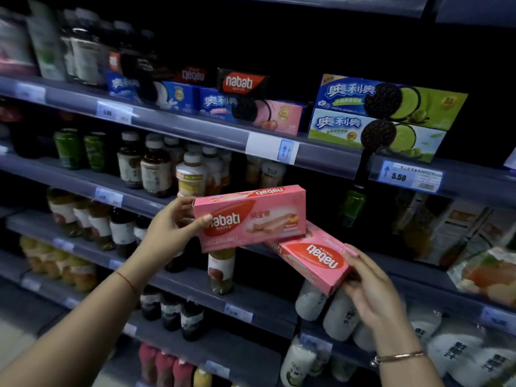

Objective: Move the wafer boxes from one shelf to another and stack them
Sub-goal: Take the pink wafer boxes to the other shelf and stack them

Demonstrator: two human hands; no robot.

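We hold two pink wafer boxes in the air in front of the shelves, one in each hand. Our left hand (170, 227) is closed on the left end of the upper pink box (250, 217): the thumb presses on the front face over the first letter of the logo, the fingers wrap behind the end. That box extends to the right from the grip, its long axis close to level and rising slightly toward the right, front face toward us with the logo upright.

Our right hand (371, 289) clasps the lower right end of the lower pink box (315, 261), fingers along its near corner. This box runs up and to the left away from the grip, tilted, with its logo upside down to us. Its far end tucks under the lower right corner of the upper box, where the two touch.

Both boxes hang before the front edge of a shelf of bottles (156, 169). Higher up, a dark wafer box (241, 82) stands behind cookie boxes (251, 110) on the upper shelf (195, 129).
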